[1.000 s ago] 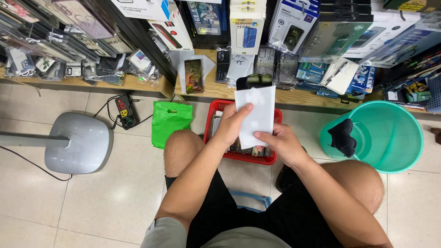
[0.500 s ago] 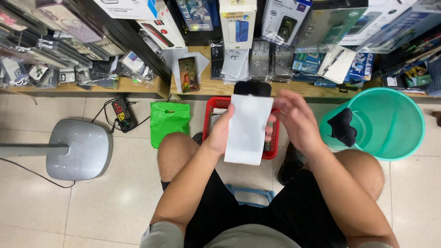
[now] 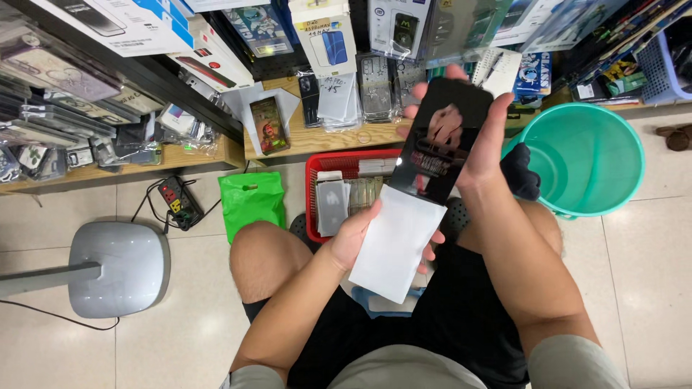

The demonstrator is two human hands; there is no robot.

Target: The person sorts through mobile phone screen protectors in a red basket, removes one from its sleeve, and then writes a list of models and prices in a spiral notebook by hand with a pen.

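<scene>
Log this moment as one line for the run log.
left hand: holds white sleeve | right hand: holds black glossy sheet, partly out of sleeve | below: red basket

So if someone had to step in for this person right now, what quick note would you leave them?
Left hand: holds the white paper sleeve by its edge.
Right hand: grips the glossy black sheet, partly out of the sleeve's top.
Around: red basket of similar packets on the floor ahead, teal bucket to the right.
Done: sheet mostly drawn out.
Left: its lower end is still inside the sleeve.
</scene>
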